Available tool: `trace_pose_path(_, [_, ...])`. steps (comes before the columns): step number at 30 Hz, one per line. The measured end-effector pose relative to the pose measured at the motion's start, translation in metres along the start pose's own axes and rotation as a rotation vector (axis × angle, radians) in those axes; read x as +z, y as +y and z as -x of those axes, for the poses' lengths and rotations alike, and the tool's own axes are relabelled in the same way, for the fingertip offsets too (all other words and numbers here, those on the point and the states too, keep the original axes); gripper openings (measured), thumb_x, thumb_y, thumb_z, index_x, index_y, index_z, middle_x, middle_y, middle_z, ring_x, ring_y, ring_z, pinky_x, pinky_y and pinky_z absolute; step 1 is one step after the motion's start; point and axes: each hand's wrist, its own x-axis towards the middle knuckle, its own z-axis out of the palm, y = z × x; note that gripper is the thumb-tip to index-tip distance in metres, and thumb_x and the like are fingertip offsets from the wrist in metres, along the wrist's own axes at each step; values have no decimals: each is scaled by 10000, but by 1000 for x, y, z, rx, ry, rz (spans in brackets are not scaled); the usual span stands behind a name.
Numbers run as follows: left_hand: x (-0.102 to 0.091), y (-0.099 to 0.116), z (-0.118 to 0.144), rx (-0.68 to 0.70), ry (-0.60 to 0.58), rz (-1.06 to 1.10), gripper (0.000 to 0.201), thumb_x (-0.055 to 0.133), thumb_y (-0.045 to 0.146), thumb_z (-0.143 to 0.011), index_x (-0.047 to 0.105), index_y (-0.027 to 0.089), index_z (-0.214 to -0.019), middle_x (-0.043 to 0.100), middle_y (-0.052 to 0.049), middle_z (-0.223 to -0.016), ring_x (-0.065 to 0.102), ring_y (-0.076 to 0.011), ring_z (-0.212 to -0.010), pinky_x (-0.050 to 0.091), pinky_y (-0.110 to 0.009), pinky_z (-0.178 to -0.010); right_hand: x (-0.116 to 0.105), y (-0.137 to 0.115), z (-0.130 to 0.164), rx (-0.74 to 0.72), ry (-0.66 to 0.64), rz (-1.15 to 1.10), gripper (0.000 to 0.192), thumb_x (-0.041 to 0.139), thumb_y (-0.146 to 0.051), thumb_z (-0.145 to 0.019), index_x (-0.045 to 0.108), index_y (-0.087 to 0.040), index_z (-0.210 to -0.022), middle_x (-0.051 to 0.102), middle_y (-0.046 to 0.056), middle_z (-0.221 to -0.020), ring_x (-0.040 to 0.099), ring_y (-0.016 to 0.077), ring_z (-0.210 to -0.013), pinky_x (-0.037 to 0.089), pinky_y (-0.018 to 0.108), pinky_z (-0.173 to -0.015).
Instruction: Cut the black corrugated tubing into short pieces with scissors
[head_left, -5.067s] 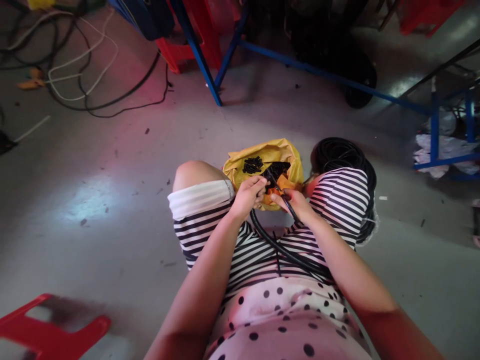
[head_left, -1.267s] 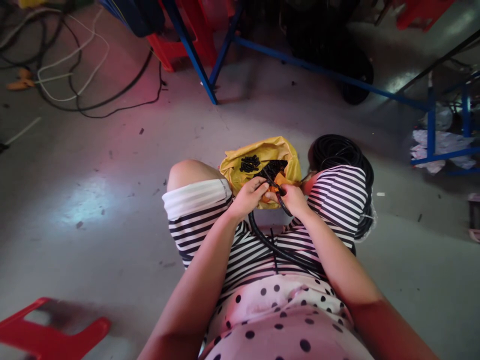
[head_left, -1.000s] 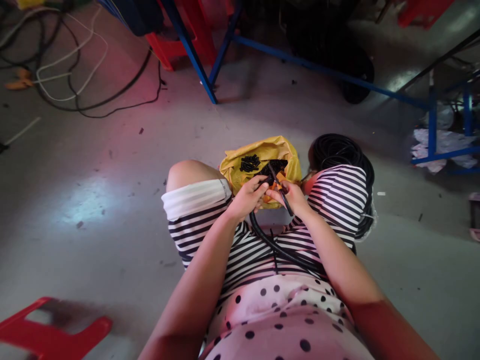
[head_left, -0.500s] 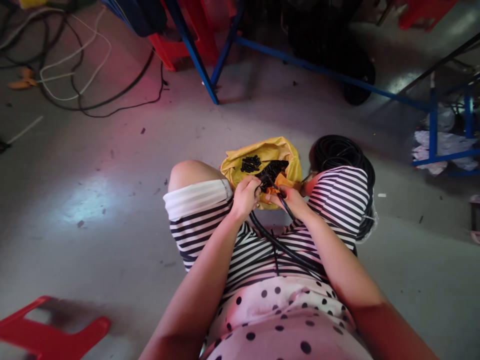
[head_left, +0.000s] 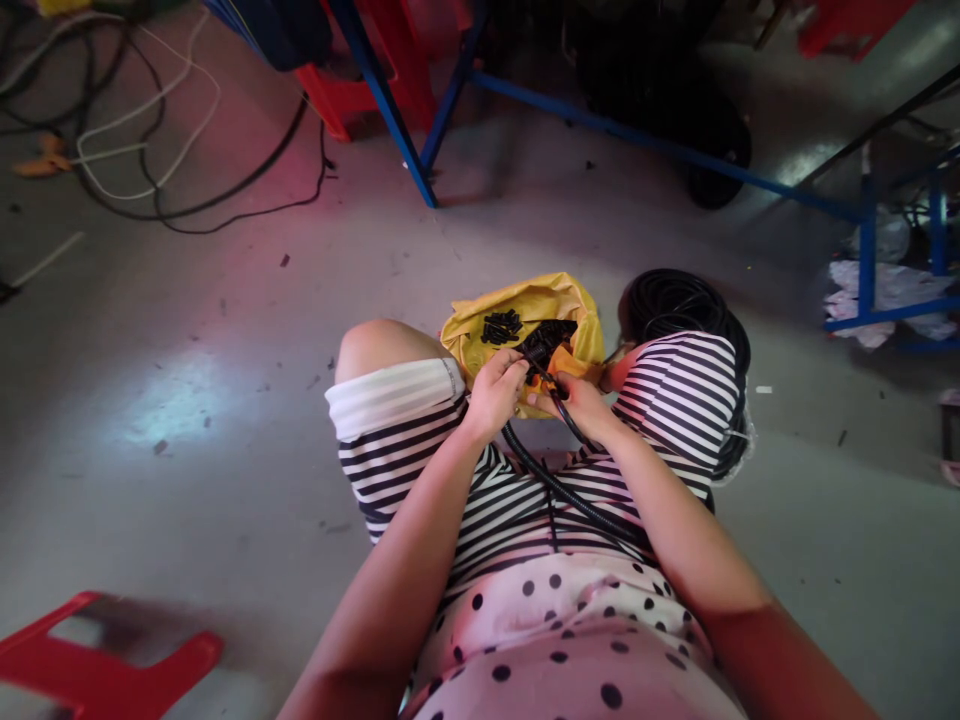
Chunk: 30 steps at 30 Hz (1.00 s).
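Note:
Over the mouth of a yellow bag (head_left: pixel 469 350), both my hands work close together at a black corrugated tube (head_left: pixel 559 490). My left hand (head_left: pixel 495 395) has its fingers closed on the tube, which runs down from there across my lap. Around another black stretch of tubing (head_left: pixel 568 420), my right hand (head_left: pixel 589 405) is wrapped. Beside its fingers shows something orange (head_left: pixel 564 362); I cannot tell whether it is a tool or part of the bag. Short black tube pieces (head_left: pixel 501 327) lie inside the bag. The fingertips partly hide where the tubing meets.
A coil of black tubing (head_left: pixel 679 300) lies by my right knee. Ahead stands a blue metal frame (head_left: pixel 660 145), with a red stool (head_left: pixel 360 90) behind it. Loose cables (head_left: pixel 187 215) spread over the floor at far left. Another red stool (head_left: pixel 67 660) is at lower left.
My left fingers have shifted slightly to the right, towards my right hand. The black tubing between the hands has changed its angle a little. The bag and coil stay put.

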Motion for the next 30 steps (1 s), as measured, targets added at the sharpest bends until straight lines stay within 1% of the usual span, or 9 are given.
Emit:
trace_pose_path(7, [-5,-11,-7,112,33,-192,181,555,396,-857,536,216,-854,479,68,-573,447,-101,-494,348,-211,-485,0,0,0,8,1,13,323,671,-524,-812,561,-221,-818,619,-23,-745,553,161,-699,368,253,-639])
trace_pose_path(15, [-6,-13,-8,130,36,-222,178,550,392,-868,560,214,-854,494,62,-584,466,-110,-517,376,-219,-516,-1,-1,1,2,36,104,348,677,-544,-819,533,-228,-819,616,-8,-736,560,166,-683,350,250,-614])
trace_pose_path(21, [-6,-14,-9,156,37,-273,210,545,417,-884,570,211,-858,506,53,-597,494,-117,-547,394,-221,-536,1,1,0,-18,25,72,364,686,-561,-822,559,-220,-820,623,-12,-732,561,159,-679,365,244,-613])
trace_pose_path(26, [-8,-15,-7,195,-4,-363,220,519,411,-911,575,203,-871,553,37,-647,548,-131,-618,435,-229,-587,0,2,1,0,19,90,389,697,-580,-828,638,-201,-894,669,16,-784,579,163,-704,376,239,-621])
trace_pose_path(30, [-9,-13,-5,269,-62,-436,187,512,367,-920,581,197,-885,626,2,-762,604,-152,-735,467,-253,-681,-2,2,2,0,-1,120,428,709,-597,-826,668,-192,-959,696,38,-832,595,172,-735,383,241,-643])
